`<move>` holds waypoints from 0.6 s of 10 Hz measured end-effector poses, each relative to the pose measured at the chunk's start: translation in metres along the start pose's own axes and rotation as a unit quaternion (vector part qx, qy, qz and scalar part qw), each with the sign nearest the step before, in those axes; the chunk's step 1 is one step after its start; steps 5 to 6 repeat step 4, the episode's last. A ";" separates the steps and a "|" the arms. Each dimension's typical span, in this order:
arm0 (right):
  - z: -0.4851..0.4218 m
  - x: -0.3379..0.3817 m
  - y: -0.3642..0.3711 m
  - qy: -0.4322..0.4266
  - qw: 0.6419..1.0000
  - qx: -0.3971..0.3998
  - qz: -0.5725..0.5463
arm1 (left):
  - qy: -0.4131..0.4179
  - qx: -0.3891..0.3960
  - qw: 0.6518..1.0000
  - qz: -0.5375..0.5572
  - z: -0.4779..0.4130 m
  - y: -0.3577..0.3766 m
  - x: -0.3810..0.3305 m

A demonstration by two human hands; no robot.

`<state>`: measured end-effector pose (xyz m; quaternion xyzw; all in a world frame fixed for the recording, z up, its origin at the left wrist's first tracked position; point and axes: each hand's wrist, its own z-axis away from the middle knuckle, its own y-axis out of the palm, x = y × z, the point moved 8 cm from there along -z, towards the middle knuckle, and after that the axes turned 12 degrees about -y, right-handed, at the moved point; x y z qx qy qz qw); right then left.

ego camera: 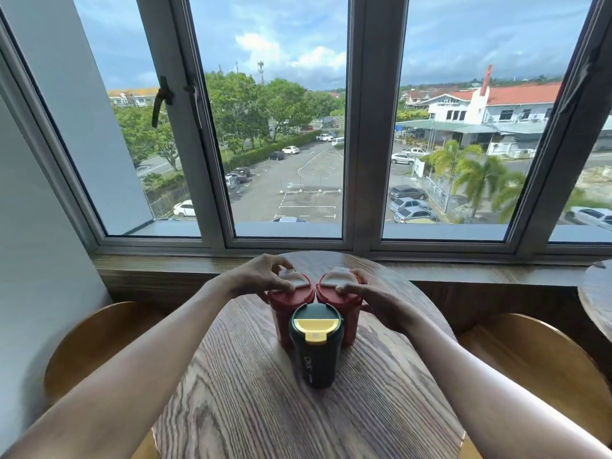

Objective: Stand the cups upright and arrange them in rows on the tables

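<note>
Three lidded cups stand upright, bunched together on a round wooden table. Nearest me is a dark green cup with a yellow lid. Behind it stand two red cups with white lids, side by side and touching. My left hand grips the lid of the left red cup from above. My right hand holds the right red cup at its lid and side. The green cup hides the lower parts of both red cups.
A wooden window sill and large windows run behind the table. Curved wooden chairs stand at the left and right. The edge of a second round table shows at the far right.
</note>
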<state>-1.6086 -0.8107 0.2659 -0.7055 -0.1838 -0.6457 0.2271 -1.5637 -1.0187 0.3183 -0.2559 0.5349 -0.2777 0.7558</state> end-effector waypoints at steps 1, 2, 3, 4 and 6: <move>0.001 -0.001 0.000 -0.003 1.000 -0.001 -0.001 | -0.001 0.001 1.000 -0.008 0.001 0.003 -0.001; 0.001 -0.001 0.001 -0.014 1.000 -0.010 -0.001 | 0.002 -0.020 1.000 -0.022 0.005 0.003 0.001; 0.002 -0.001 0.000 -0.014 1.000 -0.013 0.021 | -0.004 -0.022 1.000 -0.018 0.007 0.004 0.005; 0.004 0.003 -0.009 -0.035 0.996 -0.073 0.033 | -0.012 -0.088 0.996 0.015 0.007 -0.004 0.011; 0.004 0.003 -0.009 -0.035 0.996 -0.073 0.033 | -0.012 -0.088 0.996 0.015 0.007 -0.004 0.011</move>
